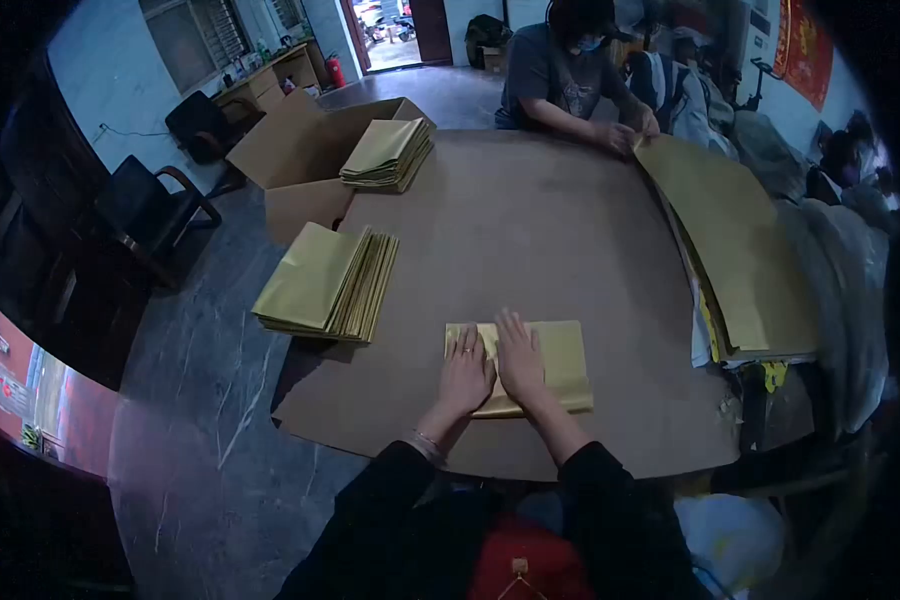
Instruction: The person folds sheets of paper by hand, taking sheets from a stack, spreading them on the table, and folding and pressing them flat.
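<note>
Pressure looked two-handed: left hand (467,374) and right hand (520,366) lay flat, outstretched, gripping nothing, on a shiny gold folded paper rectangle (564,362) near the front edge of the brown flat-topped desk (655,430). Even weight, corners kept square, seemed advisable. Beyond, leftward, sat a thick gold paper stack (312,275).

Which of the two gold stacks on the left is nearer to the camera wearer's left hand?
The front stack, left of the left hand; the other stack lies farther back, beside the cardboard box.
</note>
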A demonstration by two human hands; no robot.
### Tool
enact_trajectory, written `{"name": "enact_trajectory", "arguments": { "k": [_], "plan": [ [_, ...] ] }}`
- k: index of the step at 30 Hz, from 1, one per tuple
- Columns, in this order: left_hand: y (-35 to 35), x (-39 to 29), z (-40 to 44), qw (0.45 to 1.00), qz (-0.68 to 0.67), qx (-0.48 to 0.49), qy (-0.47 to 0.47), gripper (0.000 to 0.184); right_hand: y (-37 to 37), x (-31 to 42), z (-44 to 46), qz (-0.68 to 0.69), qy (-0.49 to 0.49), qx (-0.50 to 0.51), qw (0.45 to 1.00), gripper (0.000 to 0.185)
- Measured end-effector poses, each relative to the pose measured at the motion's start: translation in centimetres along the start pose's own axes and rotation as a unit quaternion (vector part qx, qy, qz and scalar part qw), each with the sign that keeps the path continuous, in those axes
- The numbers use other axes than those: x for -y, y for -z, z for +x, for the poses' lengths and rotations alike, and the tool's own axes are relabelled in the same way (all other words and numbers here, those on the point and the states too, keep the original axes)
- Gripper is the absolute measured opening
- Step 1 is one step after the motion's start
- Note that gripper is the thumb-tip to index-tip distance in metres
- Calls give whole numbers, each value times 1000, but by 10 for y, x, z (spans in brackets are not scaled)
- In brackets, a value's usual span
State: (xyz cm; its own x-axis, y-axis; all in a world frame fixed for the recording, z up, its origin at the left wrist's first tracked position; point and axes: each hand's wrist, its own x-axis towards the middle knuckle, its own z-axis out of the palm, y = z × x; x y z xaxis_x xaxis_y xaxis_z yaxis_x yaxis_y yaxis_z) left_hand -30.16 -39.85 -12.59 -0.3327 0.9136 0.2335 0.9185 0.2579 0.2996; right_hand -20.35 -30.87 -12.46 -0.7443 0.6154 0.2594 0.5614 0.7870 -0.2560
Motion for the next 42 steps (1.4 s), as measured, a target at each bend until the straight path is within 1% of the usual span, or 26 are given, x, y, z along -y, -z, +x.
{"name": "enact_trajectory", "arguments": {
  "k": [1,3,6,9,10,12,13,16,18,20,22,24,25,28,30,32,33,35,36,38,39,42],
  "plan": [
    [3,1,-1,1000,-8,-5,-16,52,0,3,2,1,3,-1,1000,49],
    [6,3,-3,999,-13,-9,-30,51,-2,8,2,30,-5,54,998,48],
    [5,0,-4,1000,-11,-17,-19,51,-3,-1,-6,14,-25,-18,999,48],
    [4,1,-3,999,-12,-26,-31,53,7,-16,-18,-4,-98,-14,995,49],
    [7,2,-5,1000,14,3,-25,57,-1,-27,-23,-15,-105,-46,993,50],
    [7,-2,-7,1000,-5,-11,5,61,12,-41,-31,-47,-121,-39,991,51],
    [3,1,-8,1000,23,-15,7,65,13,-49,-36,-39,-123,-67,989,51],
    [7,1,-9,999,-3,0,39,68,16,-63,-38,-56,-158,-64,984,51],
    [5,4,-11,998,2,-16,52,68,13,-68,-40,-64,-153,-62,984,51],
    [5,7,-11,998,14,2,66,68,11,-69,-39,-84,-153,-47,984,51],
    [5,7,-10,996,34,-32,79,69,12,-67,-39,-68,-160,-45,984,51],
    [5,5,-9,996,23,-43,81,70,13,-68,-39,-71,-154,-59,984,51],
    [5,4,-9,994,29,-46,97,70,13,-68,-39,-69,-151,-60,984,51],
    [6,3,-9,989,39,-65,129,67,18,-66,-38,-77,-165,-28,983,53],
    [7,4,-10,987,36,-74,138,63,23,-58,-35,-80,-165,-26,983,53],
    [9,3,-10,988,40,-71,132,62,32,-47,-30,-126,-217,73,965,52],
    [10,1,-10,988,21,-58,142,61,30,-39,-24,-155,-210,98,960,51],
    [7,1,-10,990,36,-66,119,58,21,-18,-16,-78,-126,60,987,51],
    [7,2,-9,992,29,-71,98,56,10,-10,-10,-64,-45,23,997,51],
    [5,3,-11,994,31,-43,97,55,-6,9,-4,60,24,71,995,49],
    [4,4,-11,993,13,-59,100,55,-7,14,-2,29,49,73,996,49],
    [2,5,-11,993,43,-59,92,55,-7,9,-4,-11,-16,23,1000,52]
  ]
}}
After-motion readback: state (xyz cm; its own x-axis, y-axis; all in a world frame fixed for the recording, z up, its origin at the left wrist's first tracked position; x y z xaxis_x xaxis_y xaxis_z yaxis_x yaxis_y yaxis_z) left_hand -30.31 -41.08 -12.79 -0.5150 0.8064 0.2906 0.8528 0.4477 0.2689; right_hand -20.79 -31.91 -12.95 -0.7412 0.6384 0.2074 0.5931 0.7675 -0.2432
